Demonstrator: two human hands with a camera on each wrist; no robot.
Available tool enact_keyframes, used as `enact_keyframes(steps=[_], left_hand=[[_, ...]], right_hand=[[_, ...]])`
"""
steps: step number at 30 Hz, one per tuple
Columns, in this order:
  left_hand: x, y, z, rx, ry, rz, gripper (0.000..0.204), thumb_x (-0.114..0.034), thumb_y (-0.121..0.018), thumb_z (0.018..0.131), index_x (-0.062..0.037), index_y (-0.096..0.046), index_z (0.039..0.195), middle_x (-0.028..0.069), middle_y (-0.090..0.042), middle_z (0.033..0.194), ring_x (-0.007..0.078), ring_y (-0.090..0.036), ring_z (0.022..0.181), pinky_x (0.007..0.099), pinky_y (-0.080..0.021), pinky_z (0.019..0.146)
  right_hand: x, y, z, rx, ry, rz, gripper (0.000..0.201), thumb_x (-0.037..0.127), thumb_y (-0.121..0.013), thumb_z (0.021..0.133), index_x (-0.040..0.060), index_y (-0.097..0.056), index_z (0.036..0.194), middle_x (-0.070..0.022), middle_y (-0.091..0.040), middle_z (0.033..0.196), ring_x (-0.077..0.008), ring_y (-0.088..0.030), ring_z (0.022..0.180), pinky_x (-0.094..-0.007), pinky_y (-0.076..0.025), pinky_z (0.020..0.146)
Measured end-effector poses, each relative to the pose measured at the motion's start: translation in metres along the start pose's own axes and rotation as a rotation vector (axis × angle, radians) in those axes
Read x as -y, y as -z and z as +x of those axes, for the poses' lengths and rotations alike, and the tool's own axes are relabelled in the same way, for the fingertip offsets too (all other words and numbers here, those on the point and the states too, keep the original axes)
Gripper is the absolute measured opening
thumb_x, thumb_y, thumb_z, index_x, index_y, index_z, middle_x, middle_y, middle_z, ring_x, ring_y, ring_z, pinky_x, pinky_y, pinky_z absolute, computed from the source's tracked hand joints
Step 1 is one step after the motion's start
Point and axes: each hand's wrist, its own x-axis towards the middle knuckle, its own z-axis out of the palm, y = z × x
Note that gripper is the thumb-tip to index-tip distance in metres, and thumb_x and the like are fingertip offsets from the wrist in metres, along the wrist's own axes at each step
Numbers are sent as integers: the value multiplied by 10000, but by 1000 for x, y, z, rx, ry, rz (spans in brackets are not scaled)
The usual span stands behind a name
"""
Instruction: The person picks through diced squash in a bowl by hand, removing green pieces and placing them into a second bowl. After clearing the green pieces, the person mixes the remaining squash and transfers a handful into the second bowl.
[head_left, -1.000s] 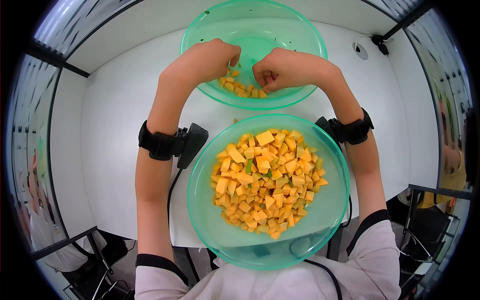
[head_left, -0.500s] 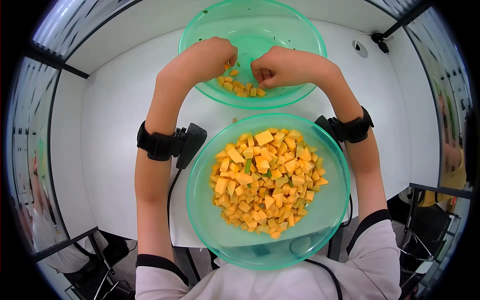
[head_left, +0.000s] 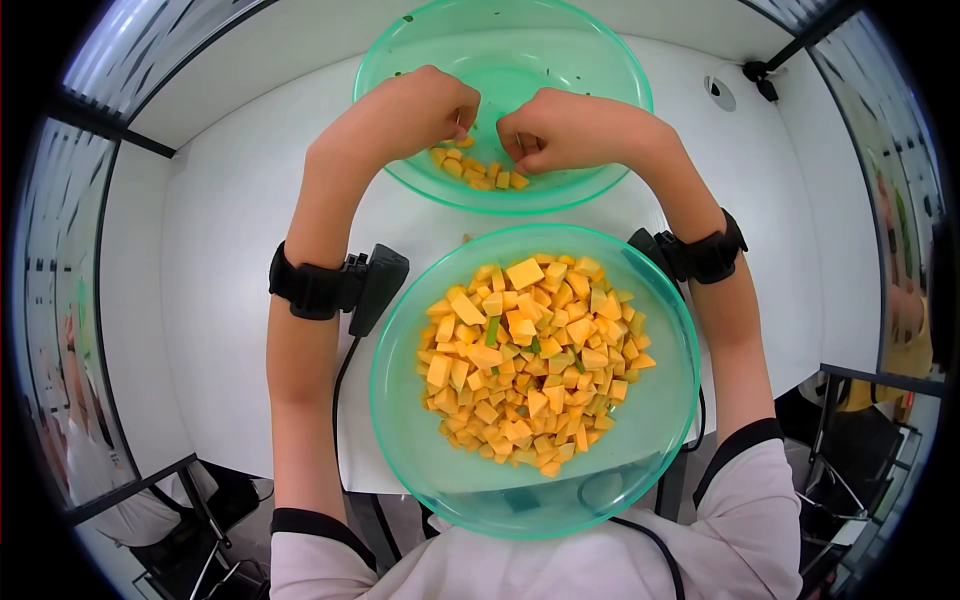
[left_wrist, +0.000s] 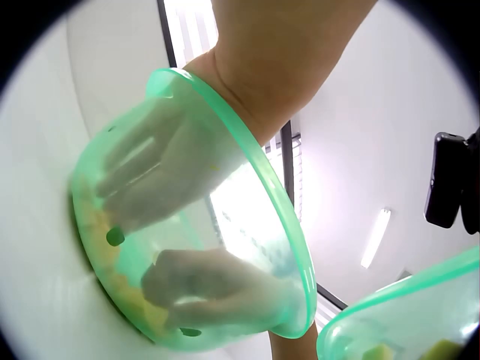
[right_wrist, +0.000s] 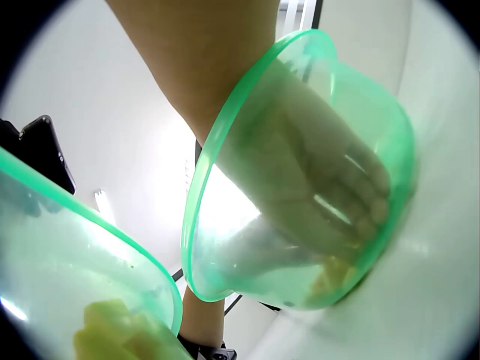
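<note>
The far green translucent bowl (head_left: 605, 60) holds a small group of orange diced squash-like cubes (head_left: 477, 172) near its front wall. My left hand (head_left: 425, 112) reaches into this bowl, its fingers pointing down at the left end of the cubes. Seen through the wall in the left wrist view, the left hand's fingers (left_wrist: 124, 180) look fairly straight. To the right of the cubes is my right hand (head_left: 570, 130), fingers bent inward and thumb low near the end cube. Its palm is hidden, and I cannot tell whether it holds anything.
A nearer green bowl (head_left: 400, 440) is heaped with orange cubes (head_left: 530, 360) and a few green bits, and overhangs the table's front edge. Both bowls are on a white table (head_left: 240, 300). Wrist cameras, such as the left one (head_left: 380, 290), flank the near bowl.
My left hand has shifted slightly left and away from me over the cubes. The right hand has edged slightly left. The heaped bowl looks nearly unchanged.
</note>
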Motion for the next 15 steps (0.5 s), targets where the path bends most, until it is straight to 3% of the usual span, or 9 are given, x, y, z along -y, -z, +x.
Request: enact_keyframes(steps=[3,9,10,15], left_hand=[[7,-3,0,-89,-107,-2,54,-71,-600,812,-34,-633,791,101,-656,751,254,-610,683,353,-484,617],[8,0,3,-119,-153,-60,61,-85,-620,813,-37,-655,825,96,-663,760,251,-613,698,350,-486,628],[3,4,2,-85,-111,-60,57,-47,-617,843,-3,-633,876,109,-667,774,223,-634,731,319,-497,675],[0,7,2,-98,-90,-152,63,-31,-614,830,5,-638,876,102,-679,755,194,-651,695,281,-516,665]], right_hand=[[1,1,0,2,-6,-7,115,121,-617,772,36,-624,848,-68,-627,682,-186,-593,628,-321,-457,569],[4,1,-2,-2,-31,-19,128,135,-624,773,36,-623,854,-70,-631,685,-193,-599,637,-324,-465,577],[-1,-2,1,-7,-8,-13,138,143,-627,774,35,-622,860,-76,-637,697,-197,-603,644,-326,-469,581],[0,0,0,1,-19,-21,145,151,-633,775,37,-619,865,-76,-644,715,-196,-605,649,-328,-472,586]])
